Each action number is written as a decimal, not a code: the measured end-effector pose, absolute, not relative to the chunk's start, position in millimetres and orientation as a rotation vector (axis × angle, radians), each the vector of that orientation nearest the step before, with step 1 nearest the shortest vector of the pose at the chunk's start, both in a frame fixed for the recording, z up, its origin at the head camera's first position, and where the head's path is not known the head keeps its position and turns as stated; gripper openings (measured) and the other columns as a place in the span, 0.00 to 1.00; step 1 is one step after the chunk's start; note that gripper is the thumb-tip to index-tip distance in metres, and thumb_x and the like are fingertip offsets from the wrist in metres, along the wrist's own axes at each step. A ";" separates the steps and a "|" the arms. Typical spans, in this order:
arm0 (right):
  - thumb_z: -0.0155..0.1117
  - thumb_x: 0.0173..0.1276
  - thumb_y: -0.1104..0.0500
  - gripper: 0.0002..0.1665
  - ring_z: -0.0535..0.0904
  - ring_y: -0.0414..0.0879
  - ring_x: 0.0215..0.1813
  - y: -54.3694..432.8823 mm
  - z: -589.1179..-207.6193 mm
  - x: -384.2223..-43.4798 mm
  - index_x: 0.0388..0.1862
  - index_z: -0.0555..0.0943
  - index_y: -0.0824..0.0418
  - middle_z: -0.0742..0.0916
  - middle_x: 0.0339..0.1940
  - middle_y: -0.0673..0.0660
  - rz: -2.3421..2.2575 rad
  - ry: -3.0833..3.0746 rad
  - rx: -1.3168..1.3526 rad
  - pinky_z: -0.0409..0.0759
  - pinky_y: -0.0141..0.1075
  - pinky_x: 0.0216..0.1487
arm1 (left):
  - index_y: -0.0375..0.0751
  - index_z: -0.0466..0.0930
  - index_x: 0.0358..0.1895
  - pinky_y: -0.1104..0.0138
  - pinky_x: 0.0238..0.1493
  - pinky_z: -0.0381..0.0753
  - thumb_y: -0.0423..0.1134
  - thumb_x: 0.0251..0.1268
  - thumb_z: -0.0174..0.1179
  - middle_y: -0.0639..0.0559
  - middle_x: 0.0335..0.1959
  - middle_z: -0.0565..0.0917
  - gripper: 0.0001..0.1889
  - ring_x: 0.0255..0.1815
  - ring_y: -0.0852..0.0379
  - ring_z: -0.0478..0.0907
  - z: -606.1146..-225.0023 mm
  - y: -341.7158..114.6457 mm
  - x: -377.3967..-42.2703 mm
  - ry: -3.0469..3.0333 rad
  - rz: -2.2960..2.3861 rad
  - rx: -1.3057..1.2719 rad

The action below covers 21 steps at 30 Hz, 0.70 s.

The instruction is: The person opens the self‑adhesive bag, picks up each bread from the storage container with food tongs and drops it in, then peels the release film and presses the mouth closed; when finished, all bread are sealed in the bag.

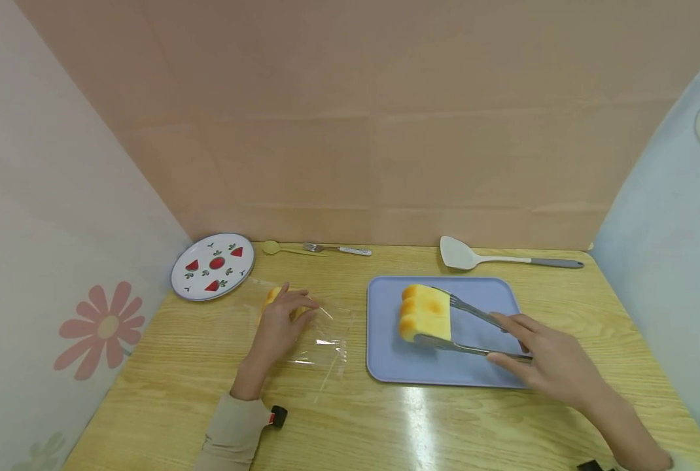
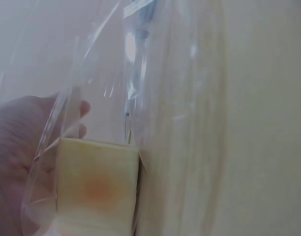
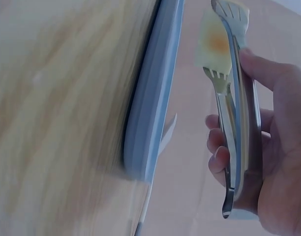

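My right hand [image 1: 553,356] grips a pair of metal food tongs [image 3: 244,128], thumb on one arm and fingers curled round the other. Between the forked tong tips is a yellow piece of bread [image 1: 429,313] with browned, bumpy edges, held over the blue tray [image 1: 385,366]. On the left, my left hand [image 1: 279,327] holds a clear plastic bag [image 1: 326,340], thumb and fingers bent at it. Another piece of bread [image 2: 99,187] shows through the plastic beside that hand; in the head view the hand covers much of it.
A white plate [image 1: 214,265] with watermelon pictures sits at the back left. Beside it lie a yellow spoon [image 1: 271,247] and a fork [image 1: 338,249]. A white spatula [image 1: 462,254] with a grey handle lies behind the tray. Walls of cloth or paper enclose the table [image 1: 356,418].
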State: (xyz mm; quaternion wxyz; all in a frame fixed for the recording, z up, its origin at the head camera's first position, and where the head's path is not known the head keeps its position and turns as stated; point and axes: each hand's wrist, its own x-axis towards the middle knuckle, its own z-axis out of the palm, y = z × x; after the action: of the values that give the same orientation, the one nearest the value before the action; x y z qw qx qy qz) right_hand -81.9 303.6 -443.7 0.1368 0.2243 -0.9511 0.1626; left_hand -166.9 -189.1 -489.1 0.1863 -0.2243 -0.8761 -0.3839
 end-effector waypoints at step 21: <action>0.81 0.69 0.38 0.40 0.89 0.47 0.34 199.0 -447.2 -66.7 0.70 0.86 0.60 0.91 0.54 0.55 0.499 -2.713 0.568 0.82 0.38 0.23 | 0.35 0.93 0.47 0.48 0.87 0.63 0.28 0.74 0.72 0.46 0.50 0.95 0.04 0.66 0.35 0.87 -480.7 -191.4 -164.9 -2.424 -1.503 -0.509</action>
State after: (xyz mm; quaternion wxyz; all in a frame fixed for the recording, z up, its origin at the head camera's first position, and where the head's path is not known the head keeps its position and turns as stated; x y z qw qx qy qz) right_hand -66.7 199.0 -447.2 0.1620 0.1989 -0.9506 0.1747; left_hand -164.9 -191.4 -480.7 0.1220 -0.1745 -0.8303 -0.5150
